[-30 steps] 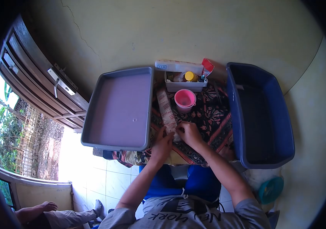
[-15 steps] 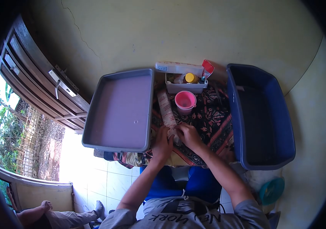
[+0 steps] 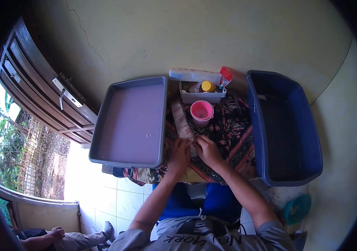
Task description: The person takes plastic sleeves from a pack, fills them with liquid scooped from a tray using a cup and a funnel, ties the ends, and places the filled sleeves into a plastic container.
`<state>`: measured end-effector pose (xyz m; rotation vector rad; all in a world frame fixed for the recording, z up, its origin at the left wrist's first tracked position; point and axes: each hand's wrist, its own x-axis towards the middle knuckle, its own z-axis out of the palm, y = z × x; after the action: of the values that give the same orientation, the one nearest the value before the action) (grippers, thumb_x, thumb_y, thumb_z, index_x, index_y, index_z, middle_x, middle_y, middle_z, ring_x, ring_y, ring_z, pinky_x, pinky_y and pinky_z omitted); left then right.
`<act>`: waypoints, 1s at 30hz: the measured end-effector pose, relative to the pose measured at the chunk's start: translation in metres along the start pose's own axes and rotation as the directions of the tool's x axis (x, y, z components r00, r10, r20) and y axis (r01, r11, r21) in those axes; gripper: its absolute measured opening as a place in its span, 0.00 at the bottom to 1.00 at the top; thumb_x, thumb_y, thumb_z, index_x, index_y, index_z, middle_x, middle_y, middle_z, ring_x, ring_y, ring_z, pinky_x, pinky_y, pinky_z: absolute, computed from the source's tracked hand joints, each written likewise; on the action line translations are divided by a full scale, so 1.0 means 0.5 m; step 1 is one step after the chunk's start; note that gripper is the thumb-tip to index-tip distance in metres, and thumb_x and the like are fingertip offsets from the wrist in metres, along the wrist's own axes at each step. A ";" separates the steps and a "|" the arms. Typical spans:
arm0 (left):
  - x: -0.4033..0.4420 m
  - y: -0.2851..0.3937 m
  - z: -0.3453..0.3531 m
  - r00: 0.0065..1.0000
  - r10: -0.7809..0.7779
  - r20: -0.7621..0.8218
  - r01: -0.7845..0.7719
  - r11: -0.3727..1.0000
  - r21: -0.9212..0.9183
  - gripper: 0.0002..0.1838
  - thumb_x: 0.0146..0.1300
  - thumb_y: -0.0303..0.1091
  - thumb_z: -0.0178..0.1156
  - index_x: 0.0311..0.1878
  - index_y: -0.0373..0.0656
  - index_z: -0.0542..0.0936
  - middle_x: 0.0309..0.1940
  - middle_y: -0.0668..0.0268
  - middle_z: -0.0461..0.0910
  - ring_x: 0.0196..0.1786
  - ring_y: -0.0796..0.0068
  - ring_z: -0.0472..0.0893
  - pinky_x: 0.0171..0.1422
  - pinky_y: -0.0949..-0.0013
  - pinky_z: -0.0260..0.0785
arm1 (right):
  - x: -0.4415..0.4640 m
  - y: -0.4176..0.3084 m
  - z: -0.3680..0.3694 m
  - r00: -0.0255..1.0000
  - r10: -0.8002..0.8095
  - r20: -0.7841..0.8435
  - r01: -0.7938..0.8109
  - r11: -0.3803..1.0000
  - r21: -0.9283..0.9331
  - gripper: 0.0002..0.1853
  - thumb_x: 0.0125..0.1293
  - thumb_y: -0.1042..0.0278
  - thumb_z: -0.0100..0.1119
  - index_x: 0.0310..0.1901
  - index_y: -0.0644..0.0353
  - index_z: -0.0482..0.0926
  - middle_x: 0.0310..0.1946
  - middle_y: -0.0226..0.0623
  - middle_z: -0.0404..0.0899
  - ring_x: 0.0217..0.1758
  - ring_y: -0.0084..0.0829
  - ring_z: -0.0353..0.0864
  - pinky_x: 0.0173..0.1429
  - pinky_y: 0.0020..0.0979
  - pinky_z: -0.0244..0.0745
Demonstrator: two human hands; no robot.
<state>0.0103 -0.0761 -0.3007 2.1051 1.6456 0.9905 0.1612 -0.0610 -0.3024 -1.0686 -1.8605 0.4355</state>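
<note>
A long, narrow clear-plastic packet with red print (image 3: 181,121) lies on the patterned cloth (image 3: 224,142). At its near end, my left hand (image 3: 179,153) has its fingers bent and closed on the plastic. Close beside it, my right hand (image 3: 206,150) pinches the same end, with thumb and fingers together. A bit of whitish plastic shows between the hands; the exact grip is partly hidden by the fingers. Just beyond my right hand stands a pink cup with a handle (image 3: 202,112).
To the left sits a grey tray holding pale purple liquid (image 3: 164,121); to the right, a deep dark blue tub (image 3: 260,138). Behind the cup is a small white box (image 3: 203,98) with a yellow-capped bottle (image 3: 207,86). Another person's hand (image 3: 57,232) shows at lower left.
My hands stay at the packet's near end, with small finger shifts. At lower left, the other person's hand has moved slightly right and down. The whole view has shifted slightly.
</note>
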 end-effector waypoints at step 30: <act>0.021 0.143 -0.120 0.977 -0.025 0.213 0.194 0.522 -0.830 0.18 0.65 0.32 0.61 0.55 0.34 0.78 0.45 0.60 0.82 0.52 0.73 0.78 0.56 0.68 0.70 | 0.057 -0.186 -0.203 0.934 0.356 -0.004 -0.310 0.818 0.484 0.11 0.63 0.76 0.63 0.47 0.64 0.80 0.30 0.31 0.83 0.32 0.16 0.80 0.34 0.19 0.72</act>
<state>0.0241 -0.0990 -0.2107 1.3197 0.8577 1.1876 0.1955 -0.1035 -0.1726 -1.0446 -1.3702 0.9801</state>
